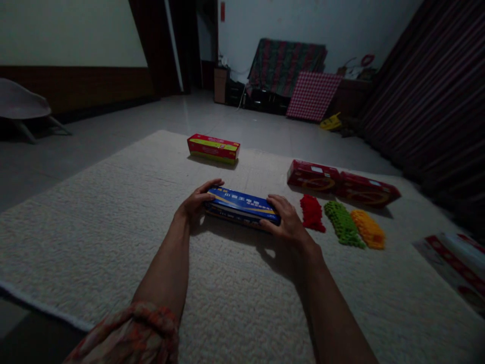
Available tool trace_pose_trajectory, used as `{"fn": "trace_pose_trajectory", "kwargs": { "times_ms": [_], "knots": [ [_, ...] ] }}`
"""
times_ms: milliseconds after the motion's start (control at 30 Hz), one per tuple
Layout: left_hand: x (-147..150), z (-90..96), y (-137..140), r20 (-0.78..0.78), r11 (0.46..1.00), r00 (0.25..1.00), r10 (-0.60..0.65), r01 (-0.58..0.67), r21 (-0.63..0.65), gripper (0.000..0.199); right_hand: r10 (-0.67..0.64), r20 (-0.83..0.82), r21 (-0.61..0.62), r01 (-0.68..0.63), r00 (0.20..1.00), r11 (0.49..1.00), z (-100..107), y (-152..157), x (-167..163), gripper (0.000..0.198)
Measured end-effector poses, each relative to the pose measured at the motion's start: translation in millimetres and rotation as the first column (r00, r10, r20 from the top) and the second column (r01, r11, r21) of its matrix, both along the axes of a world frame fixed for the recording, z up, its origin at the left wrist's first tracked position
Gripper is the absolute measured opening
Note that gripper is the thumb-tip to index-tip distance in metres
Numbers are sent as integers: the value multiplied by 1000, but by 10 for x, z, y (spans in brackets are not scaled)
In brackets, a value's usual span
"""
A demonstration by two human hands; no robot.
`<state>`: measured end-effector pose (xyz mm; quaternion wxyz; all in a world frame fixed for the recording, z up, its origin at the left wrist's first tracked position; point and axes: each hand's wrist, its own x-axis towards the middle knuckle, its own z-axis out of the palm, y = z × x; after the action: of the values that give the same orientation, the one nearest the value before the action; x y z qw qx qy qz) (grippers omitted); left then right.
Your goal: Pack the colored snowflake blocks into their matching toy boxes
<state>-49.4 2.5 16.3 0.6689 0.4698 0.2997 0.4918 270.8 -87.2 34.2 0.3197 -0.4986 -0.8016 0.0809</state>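
A long blue box [242, 203] with white lettering and gold stripes is between my two hands, low over or on the cream rug; I cannot tell which. My left hand [197, 202] grips its left end, and my right hand [283, 217] holds the right end, thumb on the near side. Beyond it sits a red and yellow-green box [213, 148]. To the right of my right hand lie a red fuzzy bundle [312, 213], a green one [344, 224] and an orange one [368, 230]. Behind these, two dark red boxes [313, 175] stand end to end.
The cream rug [113, 217] covers the tiled floor [182, 114]. At the right edge is a red and white package [454, 268]. A pale chair [22, 103] stands far left. A checked cloth [313, 96] and a dark curtain [409, 96] are at the back and right.
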Motion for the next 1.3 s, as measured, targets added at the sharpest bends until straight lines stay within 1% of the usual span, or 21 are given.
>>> {"fn": "trace_pose_trajectory", "kwargs": {
  "times_ms": [133, 233, 333, 433, 500, 600, 667, 700, 767, 833, 900, 933, 1000, 1067, 1167, 1300],
  "knots": [
    [46, 6, -37, 62, 993, 992, 107, -103, -60, 51, 5, 233, -70, 11, 973, 998, 288, -31, -186, 51],
    [77, -30, 9, 72, 978, 981, 179, -169, -125, 49, 54, 305, -170, -1, 951, 985, 463, -4, -390, 50],
    [123, -64, 133, 69, 958, 973, 222, -205, -199, 44, 97, 310, -252, -16, 946, 968, 545, 70, -574, 54],
    [188, -60, 297, 43, 944, 974, 223, -205, -260, 37, 139, 296, -277, -54, 945, 959, 537, 162, -710, 63],
    [233, -53, 411, 30, 941, 979, 201, -184, -284, 33, 160, 282, -285, -76, 946, 956, 514, 214, -760, 68],
    [281, -69, 563, 55, 943, 983, 177, -153, -296, 26, 165, 238, -328, -80, 957, 941, 521, 288, -727, 68],
    [294, -94, 641, 82, 942, 981, 174, -142, -305, 22, 164, 205, -365, -80, 965, 928, 578, 374, -622, 67],
    [295, -106, 671, 97, 941, 980, 173, -136, -310, 21, 156, 201, -368, -74, 967, 927, 620, 444, -552, 67],
    [292, -125, 713, 134, 942, 977, 164, -115, -317, 19, 111, 220, -324, -34, 969, 945, 714, 657, -400, 67],
    [288, -131, 733, 167, 939, 973, 158, -96, -329, 19, 35, 266, -236, 29, 963, 971, 792, 961, -270, 67],
    [287, -128, 739, 174, 931, 971, 161, -91, -353, 18, -35, 305, -158, 87, 952, 984, 830, 1310, -191, 67],
    [288, -125, 739, 167, 926, 972, 165, -94, -365, 18, -57, 322, -138, 107, 945, 985, 832, 1480, -172, 69],
    [293, -119, 737, 150, 920, 974, 172, -104, -377, 19, -106, 367, -119, 160, 924, 980, 806, 1774, -158, 69],
    [297, -118, 737, 135, 919, 975, 177, -114, -378, 20, -138, 421, -116, 204, 897, 972, 747, 1980, -154, 69],
    [301, -126, 747, 125, 921, 977, 171, -113, -373, 21, -151, 477, -108, 228, 866, 968, 638, 2148, -114, 68],
    [299, -160, 769, 131, 927, 979, 159, -102, -362, 25, -134, 492, -113, 215, 860, 970, 530, 2279, -24, 68]
  ]
}}
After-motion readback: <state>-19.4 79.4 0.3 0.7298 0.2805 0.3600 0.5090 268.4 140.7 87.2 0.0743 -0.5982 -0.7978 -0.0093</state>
